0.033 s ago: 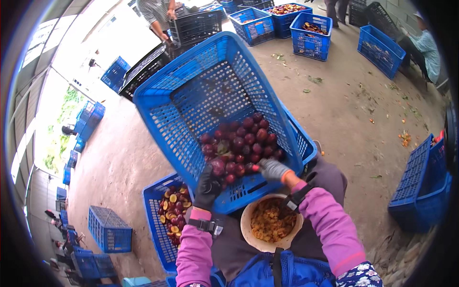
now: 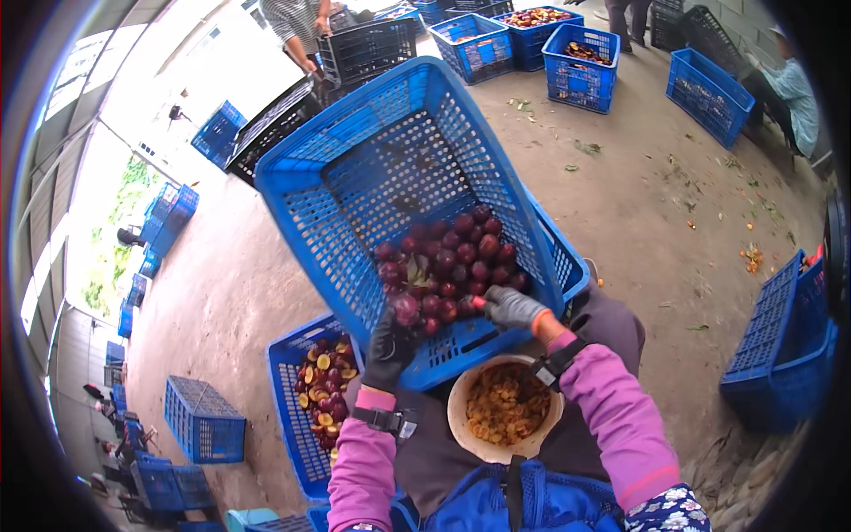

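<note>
A blue plastic crate (image 2: 310, 191) leans tilted toward me, with dark red plums (image 2: 465, 253) heaped at its near end and a few green leaves among them. My left hand (image 2: 390, 352), in a dark glove, reaches over the near rim, fingers closed around a plum (image 2: 405, 309). Beside it, my right hand (image 2: 516, 309) in a grey glove is closed on a small red object (image 2: 479, 302), mostly hidden by the fingers. Below the crate, a pale bucket (image 2: 457, 417) between my legs contains brownish-orange pieces. At the left, another blue crate (image 2: 292, 426) holds cut plums with yellow flesh.
Blue crates (image 2: 581, 84) of fruit stand at the back, near black crates (image 2: 368, 49) handled by a person (image 2: 297, 27). Another person (image 2: 792, 97) sits at the far right by a crate (image 2: 709, 96). More crates (image 2: 204, 421) line the left; scraps litter the concrete floor (image 2: 638, 204).
The view has shifted very slightly. My right hand has moved a little up and to the right, and both hands stay at the crate's near end.
</note>
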`<state>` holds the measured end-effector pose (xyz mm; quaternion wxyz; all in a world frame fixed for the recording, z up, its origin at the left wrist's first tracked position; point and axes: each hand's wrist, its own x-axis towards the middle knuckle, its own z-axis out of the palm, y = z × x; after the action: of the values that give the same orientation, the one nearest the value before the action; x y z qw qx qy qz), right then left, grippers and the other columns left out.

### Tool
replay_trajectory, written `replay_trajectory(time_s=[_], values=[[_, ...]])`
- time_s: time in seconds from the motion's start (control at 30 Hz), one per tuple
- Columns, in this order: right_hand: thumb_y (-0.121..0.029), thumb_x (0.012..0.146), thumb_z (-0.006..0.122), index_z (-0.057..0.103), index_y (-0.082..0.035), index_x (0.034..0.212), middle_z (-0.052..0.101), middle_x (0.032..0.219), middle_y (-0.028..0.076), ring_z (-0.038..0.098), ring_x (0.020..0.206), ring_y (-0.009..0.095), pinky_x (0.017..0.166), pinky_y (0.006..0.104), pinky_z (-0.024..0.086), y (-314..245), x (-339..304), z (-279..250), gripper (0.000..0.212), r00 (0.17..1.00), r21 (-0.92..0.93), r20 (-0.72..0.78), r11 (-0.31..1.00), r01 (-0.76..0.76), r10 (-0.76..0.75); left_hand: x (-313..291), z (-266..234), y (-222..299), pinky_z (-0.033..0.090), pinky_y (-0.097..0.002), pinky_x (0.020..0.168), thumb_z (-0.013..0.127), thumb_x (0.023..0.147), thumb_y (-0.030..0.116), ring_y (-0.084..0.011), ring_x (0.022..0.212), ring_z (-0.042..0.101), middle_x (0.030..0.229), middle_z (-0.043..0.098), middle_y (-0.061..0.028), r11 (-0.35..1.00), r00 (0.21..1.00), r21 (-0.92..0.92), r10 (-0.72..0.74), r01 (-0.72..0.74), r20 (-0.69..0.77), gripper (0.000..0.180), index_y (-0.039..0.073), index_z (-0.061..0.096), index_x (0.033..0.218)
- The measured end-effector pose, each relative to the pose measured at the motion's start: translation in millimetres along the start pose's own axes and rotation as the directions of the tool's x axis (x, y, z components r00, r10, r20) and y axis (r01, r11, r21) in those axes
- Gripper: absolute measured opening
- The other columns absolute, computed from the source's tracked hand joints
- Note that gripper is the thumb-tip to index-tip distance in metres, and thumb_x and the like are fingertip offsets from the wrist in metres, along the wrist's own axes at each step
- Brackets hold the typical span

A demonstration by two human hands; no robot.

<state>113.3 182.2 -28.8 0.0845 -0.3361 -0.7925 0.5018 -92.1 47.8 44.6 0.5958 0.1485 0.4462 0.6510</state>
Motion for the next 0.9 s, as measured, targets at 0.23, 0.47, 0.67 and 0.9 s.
replay_trajectory(time_s=[0.23,0.47,0.67,0.9], values=[[-0.036,0.084,0.055,0.053,-0.01,0.1,0.05,0.071,-0.002,0.046,0.055,0.007,0.047,0.0217,0.038,-62,-98,-12,0.03,0.993,0.666,0.019,0.739,-0.098,0.115,-81,3,-41,0.044,-0.0227,0.057,0.048,0.09,0.033,-0.0129,0.071,0.051,0.091,0.055,-0.0044,0.904,0.976,-0.386,-0.118,0.181,0.182,0.037,0.012,0.046,0.12],[-0.034,0.088,0.051,0.052,-0.011,0.1,0.049,0.064,-0.001,0.044,0.047,0.008,0.043,0.0227,0.037,-59,-150,20,0.026,0.994,0.743,-0.085,0.669,0.015,0.072,-119,43,-63,0.045,-0.023,0.053,0.047,0.09,0.036,-0.013,0.07,0.053,0.096,0.055,-0.0078,0.901,0.987,-0.412,-0.088,0.136,0.133,0.036,0.007,0.048,0.112],[-0.017,0.081,0.062,0.054,-0.004,0.094,0.057,0.068,0.014,0.055,0.055,0.026,0.055,0.0344,0.042,-85,-154,42,0.02,0.866,0.17,-0.45,0.931,0.323,-0.218,-122,37,-85,0.043,-0.0188,0.063,0.049,0.091,0.029,-0.0109,0.079,0.053,0.1,0.054,-0.0041,0.916,0.968,-0.333,-0.166,0.222,0.189,0.034,0.007,0.047,0.116],[-0.022,0.081,0.057,0.056,-0.005,0.092,0.059,0.074,0.019,0.057,0.067,0.035,0.06,0.042,0.043,-86,-165,58,0.021,0.894,0.012,-0.443,0.997,0.082,-0.068,-128,39,-107,0.043,-0.0209,0.075,0.054,0.088,0.016,-0.0091,0.092,0.051,0.109,0.052,-0.0022,0.976,0.986,0.187,0.091,-0.116,0.139,0.038,0.005,0.043,0.123]])
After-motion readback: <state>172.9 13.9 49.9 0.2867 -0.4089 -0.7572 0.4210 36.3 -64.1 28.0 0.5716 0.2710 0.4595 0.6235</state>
